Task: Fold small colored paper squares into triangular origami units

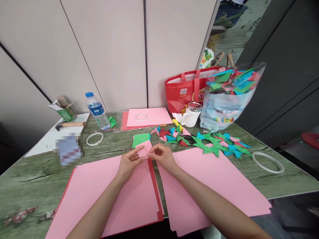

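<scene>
Left hand (128, 165), right hand (163, 158): pinching pink paper (145, 150) — seemingly part-folded — over the bench (27, 186), between near and far edges
Folded pieces (223, 144): done, towards far edge
Pink sheets (134, 202): unfolded, near edge

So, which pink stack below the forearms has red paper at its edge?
The left stack, under the left forearm; the right stack shows only pink.

Folded paper (144, 149): edges partly hidden by left hand (128, 163) and right hand (163, 157). Forearms (106, 200) cut off at bottom edge. Object (69, 149) at left pixelated; identity unclear. Red bag (176, 97) partly hidden behind mug (191, 117) and plastic bag (220, 108). Bottle label (96, 109) too small to read.
</scene>
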